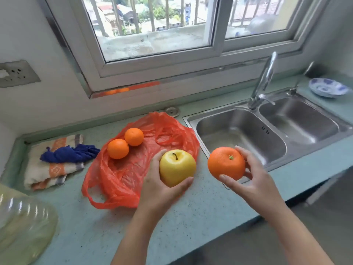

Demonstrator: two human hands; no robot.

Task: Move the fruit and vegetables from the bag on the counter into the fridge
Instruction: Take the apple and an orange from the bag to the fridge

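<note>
A flattened orange plastic bag (133,175) lies on the pale green counter (95,226). Two small oranges (118,149) (134,136) rest on it, touching each other. My left hand (158,188) holds a yellow apple (177,167) above the bag's right edge, stem up. My right hand (248,178) grips a larger orange (226,163) over the counter by the sink's front rim. The fridge is not in view.
A double steel sink (267,134) with a tap (264,81) fills the right. Folded striped cloth with a blue rag (57,161) lies at the left. A clear plastic container (23,222) stands at the lower left, a blue-patterned dish (327,87) far right. The window is behind.
</note>
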